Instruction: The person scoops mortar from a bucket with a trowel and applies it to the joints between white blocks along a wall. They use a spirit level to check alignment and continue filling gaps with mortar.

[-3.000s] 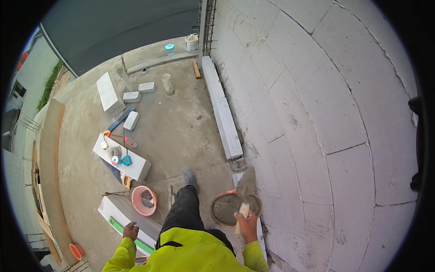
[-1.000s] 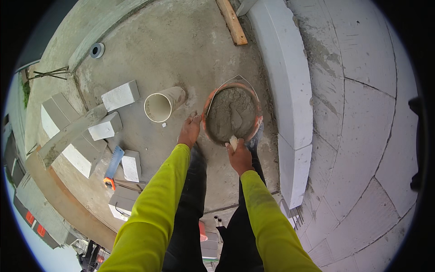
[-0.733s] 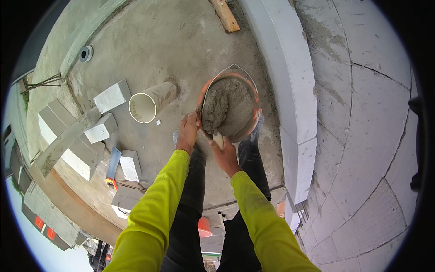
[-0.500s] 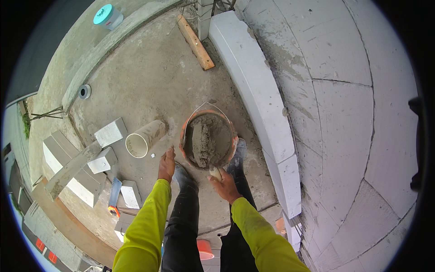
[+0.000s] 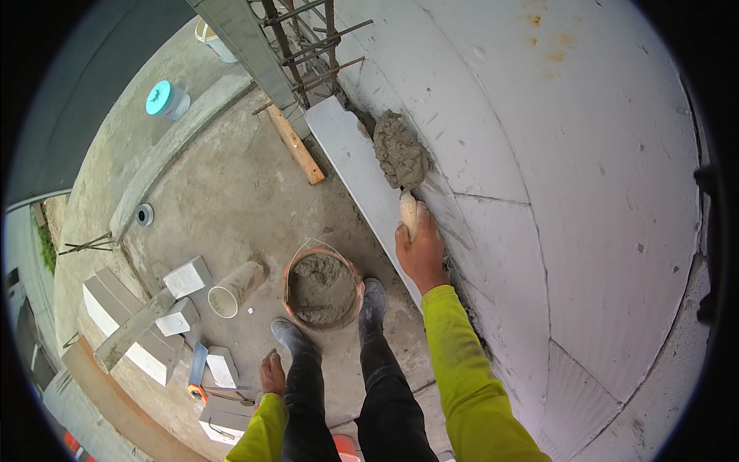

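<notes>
My right hand [image 5: 423,250] is closed round the pale wooden handle of a trowel [image 5: 409,212]. A thick heap of wet grey mortar [image 5: 401,154] covers its blade, above the top of the white block course [image 5: 360,176] and beside the wall. My left hand [image 5: 272,373] hangs low by my left leg, fingers loosely bent and holding nothing. In front of my boots stands an orange-rimmed bucket [image 5: 356,276] with a wire handle, holding more mortar [image 5: 322,286].
A large pale block wall [image 5: 493,254] rises on the right, with steel rebar [image 5: 308,58] at its far end. Left of the bucket are a plastic pipe [image 5: 237,289], cut white blocks [image 5: 187,277] and a handsaw [image 5: 198,369]. A wooden plank [image 5: 296,146] lies farther off.
My right hand has lifted the trowel from the bucket with mortar on it and moved it up and right, over the block course. My left hand has dropped back from beside the bucket.
</notes>
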A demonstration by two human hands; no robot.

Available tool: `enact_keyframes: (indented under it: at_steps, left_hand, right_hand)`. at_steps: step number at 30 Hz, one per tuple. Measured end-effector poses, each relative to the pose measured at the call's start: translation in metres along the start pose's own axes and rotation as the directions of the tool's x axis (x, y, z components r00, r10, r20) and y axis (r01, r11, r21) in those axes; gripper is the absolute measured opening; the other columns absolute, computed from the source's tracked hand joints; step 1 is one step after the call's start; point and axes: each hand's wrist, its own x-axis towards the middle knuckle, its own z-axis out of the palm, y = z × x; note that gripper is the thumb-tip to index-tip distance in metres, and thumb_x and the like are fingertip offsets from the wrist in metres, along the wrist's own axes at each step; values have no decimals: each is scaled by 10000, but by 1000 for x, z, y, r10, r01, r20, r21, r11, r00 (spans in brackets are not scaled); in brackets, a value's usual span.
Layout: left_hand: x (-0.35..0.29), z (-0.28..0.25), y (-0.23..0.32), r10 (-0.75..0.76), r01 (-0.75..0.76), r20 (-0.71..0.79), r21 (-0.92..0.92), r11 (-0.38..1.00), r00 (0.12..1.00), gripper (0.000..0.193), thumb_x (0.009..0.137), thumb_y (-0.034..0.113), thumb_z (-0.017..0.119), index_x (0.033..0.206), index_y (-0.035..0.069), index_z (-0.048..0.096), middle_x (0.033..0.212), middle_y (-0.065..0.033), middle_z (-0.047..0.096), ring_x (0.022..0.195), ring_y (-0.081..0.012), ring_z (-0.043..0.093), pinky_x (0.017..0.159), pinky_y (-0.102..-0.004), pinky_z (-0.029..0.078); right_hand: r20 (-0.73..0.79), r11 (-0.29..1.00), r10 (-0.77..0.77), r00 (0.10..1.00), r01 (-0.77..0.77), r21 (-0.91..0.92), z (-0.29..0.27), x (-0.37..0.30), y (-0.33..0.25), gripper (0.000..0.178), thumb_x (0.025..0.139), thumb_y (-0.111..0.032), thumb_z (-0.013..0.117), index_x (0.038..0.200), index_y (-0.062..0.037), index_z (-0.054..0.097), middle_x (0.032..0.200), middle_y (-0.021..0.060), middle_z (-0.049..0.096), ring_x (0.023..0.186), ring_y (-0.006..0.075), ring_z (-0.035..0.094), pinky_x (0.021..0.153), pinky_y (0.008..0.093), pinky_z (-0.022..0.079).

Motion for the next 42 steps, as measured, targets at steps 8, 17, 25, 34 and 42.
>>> enact_keyframes:
  at_steps: [8,17,25,34,42]
  left_hand:
    - [16,17,8,-22,22,15,24,999,1000,478,1017,282,456,1252,-106,606,1191,-269,657,1132,-344,622,1021,-377,449]
    - [140,58,43,116,-108,96,-83,991,989,537,938,268,519,1366,-55,543,1384,-278,548,1348,-356,483,1123,-372,346]
    - [141,70,61,231,-214,202,-105,971,952,314,937,108,510,1166,18,706,686,16,597,614,-77,535,615,-242,443]
    - [142,48,61,45,-24,266,-82,996,963,367,961,140,520,1278,-9,627,975,-54,674,870,-125,614,773,-276,505]
    - [92,-2,35,69,-76,85,76,994,994,508,913,196,565,1348,-68,559,1206,-253,660,1107,-310,648,971,-368,489]
  right_hand:
    - [118,986,129,985,-115,-118,51,60,4,652,833,-102,638,1399,51,353,1123,264,519,885,476,643,709,511,567]
    - [568,995,2,823,-56,78,-4,-182,2,494,827,-179,682,1236,-14,460,1047,214,624,873,430,667,714,493,562]
    - [792,951,171,585,-310,24,143,-285,-28,421,901,-219,657,1170,47,475,821,260,655,663,387,684,579,469,537]
    - [969,171,24,246,-956,238,108,-281,-45,395,894,-141,672,1229,-14,504,683,3,506,489,99,485,448,289,426]
    - [891,269,88,446,-872,410,-6,-179,-55,371,917,-125,660,1233,2,513,752,0,525,553,72,486,507,253,433]
